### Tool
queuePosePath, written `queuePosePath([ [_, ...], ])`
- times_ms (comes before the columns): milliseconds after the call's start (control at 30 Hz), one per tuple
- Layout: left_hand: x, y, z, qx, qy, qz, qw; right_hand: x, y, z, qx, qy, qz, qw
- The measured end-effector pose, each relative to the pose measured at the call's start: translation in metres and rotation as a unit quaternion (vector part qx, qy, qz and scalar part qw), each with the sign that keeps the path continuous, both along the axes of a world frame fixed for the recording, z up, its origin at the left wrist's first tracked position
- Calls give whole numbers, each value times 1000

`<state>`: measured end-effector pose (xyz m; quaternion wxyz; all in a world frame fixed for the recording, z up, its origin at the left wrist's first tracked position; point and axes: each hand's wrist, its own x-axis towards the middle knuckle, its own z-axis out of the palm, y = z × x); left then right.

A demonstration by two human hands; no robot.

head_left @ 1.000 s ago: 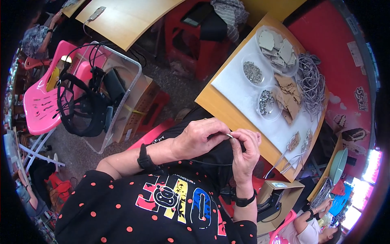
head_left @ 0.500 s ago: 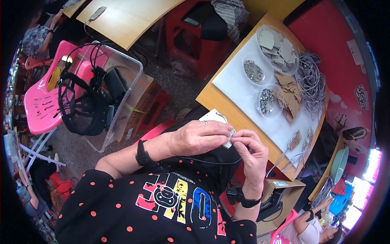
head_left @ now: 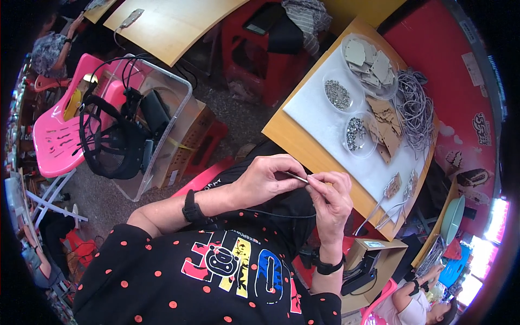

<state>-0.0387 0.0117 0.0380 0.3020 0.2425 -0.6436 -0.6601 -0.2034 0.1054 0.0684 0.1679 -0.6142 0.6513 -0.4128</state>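
The left hand (head_left: 265,176) pinches a thin piece (head_left: 296,177) edge-on, beyond the tabletop's (head_left: 295,145) near edge; the right hand (head_left: 331,196) fingers its end — apparently close handwork, next calling for a steady hold.

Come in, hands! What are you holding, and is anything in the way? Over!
Left hand pinching thin flat piece, seen edge-on. Right hand pinching at its end. Dark cord lower in view, clear of the pinch.
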Motion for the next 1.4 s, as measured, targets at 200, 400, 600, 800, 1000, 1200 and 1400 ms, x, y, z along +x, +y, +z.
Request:
queuePosePath([
  [200,-2,-1,-5,114,5,-25,993,2,0,-7,-28,23,-19,999],
  [400,-3,0,-9,83,-21,-19,996,4,1,-6,21,-30,-77,996],
  [600,-5,-3,-15,249,13,-81,965,0,2,-7,69,-70,-69,993],
  [800,-8,-5,-17,309,-47,-99,945,1,3,-15,125,-186,-100,969],
  [1000,-11,-6,-16,311,-80,-94,942,0,3,-20,135,-204,-92,965],
  [1200,-12,-2,-24,292,-49,-81,952,-2,6,-29,174,-284,-90,939],
  [1400,-12,-1,-29,275,-48,-88,956,-2,9,-42,183,-313,-86,928],
])
